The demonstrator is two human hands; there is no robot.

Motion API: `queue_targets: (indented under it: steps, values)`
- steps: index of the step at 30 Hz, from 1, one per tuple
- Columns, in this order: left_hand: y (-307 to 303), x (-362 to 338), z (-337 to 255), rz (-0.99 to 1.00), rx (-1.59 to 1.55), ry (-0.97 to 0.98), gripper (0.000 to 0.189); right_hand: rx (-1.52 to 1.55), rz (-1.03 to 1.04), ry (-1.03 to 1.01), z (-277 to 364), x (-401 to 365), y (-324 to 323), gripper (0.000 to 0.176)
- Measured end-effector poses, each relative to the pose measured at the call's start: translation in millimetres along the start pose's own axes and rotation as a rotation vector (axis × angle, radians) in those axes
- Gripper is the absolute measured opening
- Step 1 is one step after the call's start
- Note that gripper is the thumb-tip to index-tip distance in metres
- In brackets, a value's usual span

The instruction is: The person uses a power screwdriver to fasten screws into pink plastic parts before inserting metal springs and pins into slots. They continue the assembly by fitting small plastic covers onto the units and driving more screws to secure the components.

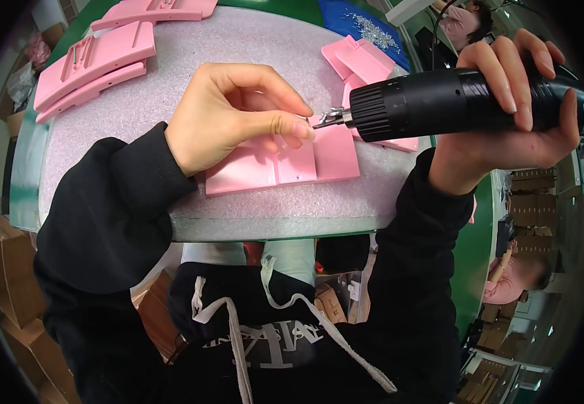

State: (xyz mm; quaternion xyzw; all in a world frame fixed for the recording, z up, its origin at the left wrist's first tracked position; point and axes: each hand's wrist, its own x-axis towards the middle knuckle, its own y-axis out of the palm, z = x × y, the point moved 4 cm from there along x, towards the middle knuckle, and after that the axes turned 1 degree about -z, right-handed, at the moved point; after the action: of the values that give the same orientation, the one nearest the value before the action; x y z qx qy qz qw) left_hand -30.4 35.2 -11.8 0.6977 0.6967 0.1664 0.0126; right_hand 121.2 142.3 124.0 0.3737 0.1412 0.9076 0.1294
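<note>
My right hand (507,101) wraps round a black electric screwdriver (433,101), held level with its bit pointing left. Small silver screws (334,116) cling around the bit. At the tip of the bit, my left hand (245,114) has thumb and forefinger pinched together; whatever is between them is too small to make out. Just below the left hand, a pink plastic panel (265,168) lies on the foam-covered work surface, partly hidden by the fingers.
Pink curved parts (96,60) lie stacked at the upper left, with another pink piece (160,10) behind. More pink pieces (362,60) sit at the back right, beside a blue tray (346,17) holding a pile of screws (376,34). Other people work on the right; cardboard boxes (9,269) stand left.
</note>
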Motion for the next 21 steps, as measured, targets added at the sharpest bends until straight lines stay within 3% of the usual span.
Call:
queue_targets:
  steps: [7,13,21]
  values:
    - [0,2,3,-0.001,0.069,0.135,0.01,0.011,-0.009,-0.006,4,-5,9,0.034]
    - [0,0,7,-0.043,0.068,-0.062,0.012,-0.042,0.009,-0.093,-5,-10,14,0.035]
    - [1,0,9,-0.07,0.093,-0.067,0.015,-0.096,0.034,-0.106,3,-11,17,0.035]
